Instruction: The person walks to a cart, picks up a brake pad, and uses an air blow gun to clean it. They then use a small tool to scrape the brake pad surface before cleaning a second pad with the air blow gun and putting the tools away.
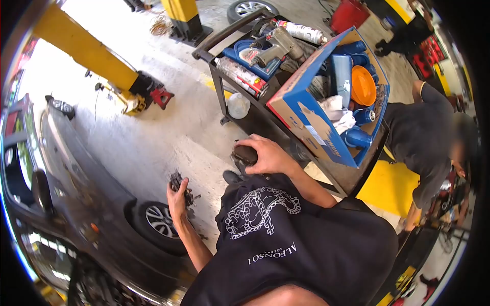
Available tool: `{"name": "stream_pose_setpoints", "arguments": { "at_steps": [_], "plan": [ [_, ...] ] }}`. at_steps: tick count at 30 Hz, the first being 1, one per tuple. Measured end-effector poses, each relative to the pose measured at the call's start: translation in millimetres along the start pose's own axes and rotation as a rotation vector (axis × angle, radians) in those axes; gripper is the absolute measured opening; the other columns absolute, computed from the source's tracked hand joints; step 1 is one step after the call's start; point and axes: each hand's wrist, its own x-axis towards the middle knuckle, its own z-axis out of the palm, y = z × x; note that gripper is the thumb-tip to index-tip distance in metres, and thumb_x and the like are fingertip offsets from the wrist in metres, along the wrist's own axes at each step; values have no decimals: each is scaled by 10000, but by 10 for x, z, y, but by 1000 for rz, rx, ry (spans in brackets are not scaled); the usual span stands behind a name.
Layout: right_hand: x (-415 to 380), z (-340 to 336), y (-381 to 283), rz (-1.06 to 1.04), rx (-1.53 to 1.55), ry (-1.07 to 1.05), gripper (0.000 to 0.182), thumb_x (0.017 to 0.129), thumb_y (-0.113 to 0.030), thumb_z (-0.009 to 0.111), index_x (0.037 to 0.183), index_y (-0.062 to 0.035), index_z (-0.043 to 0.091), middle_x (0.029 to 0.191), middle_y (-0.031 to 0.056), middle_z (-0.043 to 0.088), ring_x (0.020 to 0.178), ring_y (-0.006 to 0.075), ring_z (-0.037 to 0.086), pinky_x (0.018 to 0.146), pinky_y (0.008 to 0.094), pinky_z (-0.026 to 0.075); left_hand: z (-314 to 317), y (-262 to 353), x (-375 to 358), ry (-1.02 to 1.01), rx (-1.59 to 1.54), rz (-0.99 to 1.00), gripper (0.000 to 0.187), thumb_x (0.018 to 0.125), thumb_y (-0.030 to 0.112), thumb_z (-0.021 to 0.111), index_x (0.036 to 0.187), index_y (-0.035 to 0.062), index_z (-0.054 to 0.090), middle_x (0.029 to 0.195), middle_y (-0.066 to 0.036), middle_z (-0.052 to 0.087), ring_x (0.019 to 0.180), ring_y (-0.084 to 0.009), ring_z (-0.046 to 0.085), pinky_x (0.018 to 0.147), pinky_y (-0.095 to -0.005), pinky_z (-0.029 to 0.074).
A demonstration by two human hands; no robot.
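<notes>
My left hand is closed around a small, dark, greasy-looking part with an uneven outline; its exact kind is not clear. In my right hand is a dark, rounded part, gripped from above between thumb and fingers, its lower side partly hidden. Both hands are held in front of my black shirt, apart from each other. Beyond my right hand stands a dark tool cart. To the left of my left hand is the front wheel of a dark car.
On the cart are a blue cardboard box with bottles and an orange round item, an impact wrench and spray cans. A yellow lift post stands at the left. Another person bends at the right.
</notes>
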Motion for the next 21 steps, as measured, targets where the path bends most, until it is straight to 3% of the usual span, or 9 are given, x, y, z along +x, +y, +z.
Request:
{"name": "stream_pose_setpoints", "arguments": {
  "at_steps": [2, 5, 9, 12, 14, 17, 21],
  "plan": [
    [359, -8, 74, 25, 63, 76, 608, 536, -262, 699, 1108, -126, 542, 1013, 148, 548, 964, 310, 536, 842, 368, 429, 86, 439, 478, -77, 96, 48, 412, 736, 268, 704, 973, -7, 509, 754, -41, 547, 580, -107, 509, 502, -237, 429],
    [937, -20, 329, 125, 289, 398, 675, 548, -201, 758, 1148, -26, 502, 1072, 118, 566, 980, 186, 540, 858, 290, 407, 391, 886, 1233, -185, 249, 179, 469, 718, 270, 709, 1012, -35, 508, 803, -51, 576, 667, -114, 513, 606, -243, 423],
    [1815, -222, 561, 327, 512, 672, 696, 567, -178, 785, 1175, -25, 484, 1062, 97, 562, 957, 181, 528, 852, 286, 399, 979, 1648, 1937, -418, 363, 226, 485, 708, 257, 714, 1035, -39, 511, 845, -65, 587, 733, -133, 521, 669, -249, 421],
    [2342, -473, 604, 303, 893, 759, 626, 594, -139, 763, 1155, -23, 510, 1041, 82, 567, 942, 160, 521, 824, 279, 404, 1389, 2155, 2309, -560, 479, 265, 475, 713, 255, 710, 1031, -39, 515, 850, -81, 593, 710, -133, 523, 657, -256, 430],
    [2624, -622, 674, 373, 809, 863, 636, 604, -136, 751, 1167, 0, 489, 1036, 96, 572, 933, 164, 530, 813, 269, 411, 1646, 2404, 2474, -688, 598, 374, 462, 718, 243, 710, 1023, -45, 517, 837, -87, 598, 693, -116, 520, 646, -262, 437],
    [2883, -906, 669, 478, 994, 849, 732, 620, -136, 724, 1245, 50, 391, 1058, 135, 564, 913, 175, 547, 799, 274, 426, 2017, 2639, 2743, -809, 741, 267, 482, 702, 224, 728, 1027, -58, 512, 802, -76, 600, 687, -100, 514, 630, -253, 436],
    [3028, -896, 972, 538, 1285, 1015, 619, 649, -128, 710, 1189, 21, 447, 971, 104, 589, 852, 160, 575, 764, 282, 451, 2400, 2688, 3123, -1051, 650, 195, 552, 710, 205, 731, 1098, -82, 464, 906, -96, 602, 802, -118, 559, 716, -253, 455]
  ]
}}
